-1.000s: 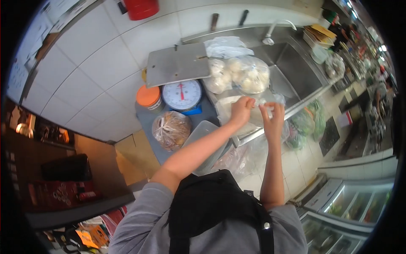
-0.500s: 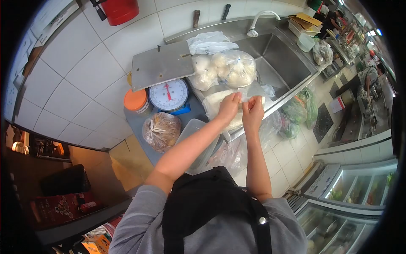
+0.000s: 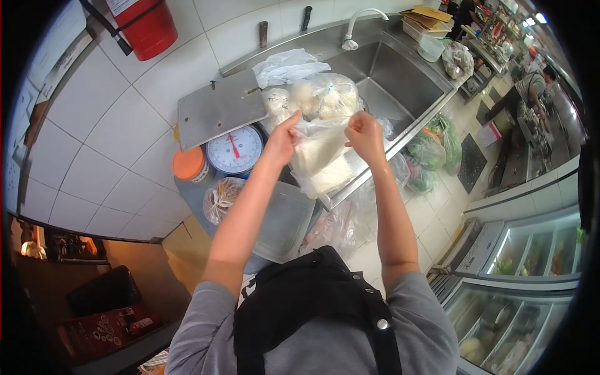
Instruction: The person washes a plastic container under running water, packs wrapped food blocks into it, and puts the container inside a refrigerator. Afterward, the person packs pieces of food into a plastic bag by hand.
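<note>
A clear plastic bag [image 3: 320, 145] with flat white slabs in it lies on the steel drainboard beside the sink; I cannot tell what the slabs are. At the left of its mouth, my left hand [image 3: 282, 142] grips the plastic, thumb pointing up. Opposite it, my right hand [image 3: 366, 134] pinches the other side of the mouth with curled fingers. The plastic is stretched between both hands. Just beyond sit knotted clear bags of round white lumps [image 3: 336, 97], and a crumpled whitish plastic bag [image 3: 289, 67] lies behind them.
Left of the bag are a dial scale [image 3: 235, 150], a grey metal board [image 3: 220, 112], an orange-lidded tub [image 3: 189, 164] and a knotted bag of brown food [image 3: 221, 201]. A clear plastic bin [image 3: 284, 222] stands nearer me. The sink [image 3: 406, 78] is at right; bagged vegetables [image 3: 431, 156] rest on the floor.
My hands have moved apart from close together, pulling the bag's mouth wide and lifting its upper edge. The whole view has shifted slightly.
</note>
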A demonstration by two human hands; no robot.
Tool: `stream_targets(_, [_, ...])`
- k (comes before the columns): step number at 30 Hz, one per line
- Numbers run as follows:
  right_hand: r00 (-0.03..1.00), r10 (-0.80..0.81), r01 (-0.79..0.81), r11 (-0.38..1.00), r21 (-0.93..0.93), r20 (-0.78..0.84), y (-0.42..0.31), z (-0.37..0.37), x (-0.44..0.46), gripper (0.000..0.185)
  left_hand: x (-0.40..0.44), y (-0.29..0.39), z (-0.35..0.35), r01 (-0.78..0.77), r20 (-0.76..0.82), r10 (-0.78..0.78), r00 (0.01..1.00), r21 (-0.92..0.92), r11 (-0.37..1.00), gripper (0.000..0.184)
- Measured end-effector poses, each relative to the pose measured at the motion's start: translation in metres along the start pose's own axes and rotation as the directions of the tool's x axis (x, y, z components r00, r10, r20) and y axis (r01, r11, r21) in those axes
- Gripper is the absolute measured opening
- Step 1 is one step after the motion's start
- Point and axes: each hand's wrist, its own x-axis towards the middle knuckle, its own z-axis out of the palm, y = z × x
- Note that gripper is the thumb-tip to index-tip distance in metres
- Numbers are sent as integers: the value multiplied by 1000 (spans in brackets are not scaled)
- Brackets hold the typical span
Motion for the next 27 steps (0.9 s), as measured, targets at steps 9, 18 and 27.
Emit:
stream_targets(9, [940,78,-41,992,-117,331,-4,28,42,17,53,2,-46,-340,269,509,818,939,49,27])
stream_targets(18, [642,-553,652,758,1,531,2,49,25,26,23,0,-19,-311,155,351,923,838,449,20])
stream_targets(27, [634,-340,548,831,-94,694,16,9,21,12,36,1,-49,-466,445,561,698,877,-117,9])
